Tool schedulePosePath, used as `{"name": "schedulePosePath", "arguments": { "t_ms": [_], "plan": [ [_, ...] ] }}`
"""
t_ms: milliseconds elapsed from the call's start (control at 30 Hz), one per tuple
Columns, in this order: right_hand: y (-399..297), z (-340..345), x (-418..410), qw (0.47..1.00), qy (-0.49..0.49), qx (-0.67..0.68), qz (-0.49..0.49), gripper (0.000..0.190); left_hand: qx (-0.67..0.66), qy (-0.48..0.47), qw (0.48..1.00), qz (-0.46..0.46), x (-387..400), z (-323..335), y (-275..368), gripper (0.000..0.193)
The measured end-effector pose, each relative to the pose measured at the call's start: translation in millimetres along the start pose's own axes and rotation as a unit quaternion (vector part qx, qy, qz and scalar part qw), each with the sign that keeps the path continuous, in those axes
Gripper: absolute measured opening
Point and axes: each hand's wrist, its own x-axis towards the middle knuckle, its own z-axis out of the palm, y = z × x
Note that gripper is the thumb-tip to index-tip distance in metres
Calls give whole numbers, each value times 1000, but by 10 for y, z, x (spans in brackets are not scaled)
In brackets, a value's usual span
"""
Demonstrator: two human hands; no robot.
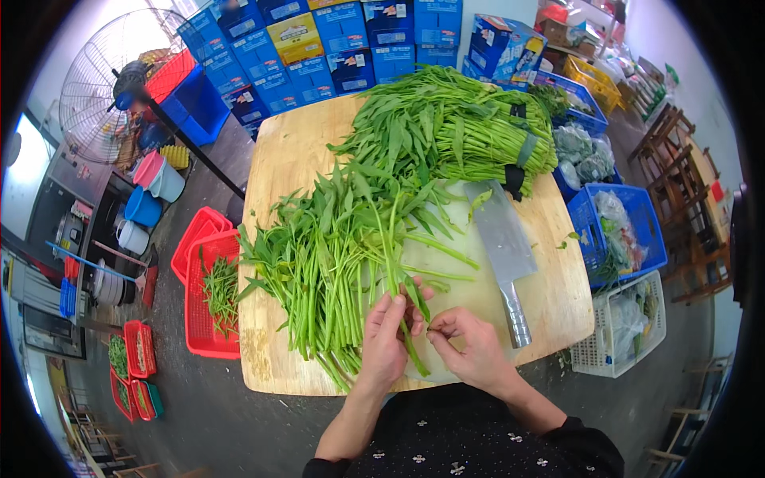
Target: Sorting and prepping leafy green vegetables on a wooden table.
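Observation:
My left hand [391, 334] is closed around a few water spinach stems [391, 257] whose leafy tops point away from me. The fingertips of my right hand [460, 343] pinch the tip of a green leaf [416, 299] that hangs from those stems. To the left of my hands lies a loose pile of water spinach [323, 263]. Tied bunches of the same greens [454, 125] rest at the table's far side, bound with dark bands. A cleaver [502, 239] lies flat on the pale cutting board [448, 239], right of my hands, its metal handle towards me.
The wooden table [556, 299] has rounded corners. Red plastic baskets [194, 322] stand on the floor at left, one holding cut greens. Blue crates [648, 239] and a white crate [588, 358] with bagged vegetables stand at right. Behind are stacked blue cartons [334, 30] and a fan [128, 83].

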Motion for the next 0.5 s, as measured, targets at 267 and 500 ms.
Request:
{"name": "schedulePosePath", "arguments": {
  "t_ms": [267, 500],
  "plan": [
    [62, 34, 47, 1000, -1, -31, 6, 19, 32, 28, 999, 9, -44, -91, 1, 37],
    [90, 16, 33, 1000, 9, 12, 19, 23, 31, 42, 999, -2, -23, -72, -37, 36]
  ]
}}
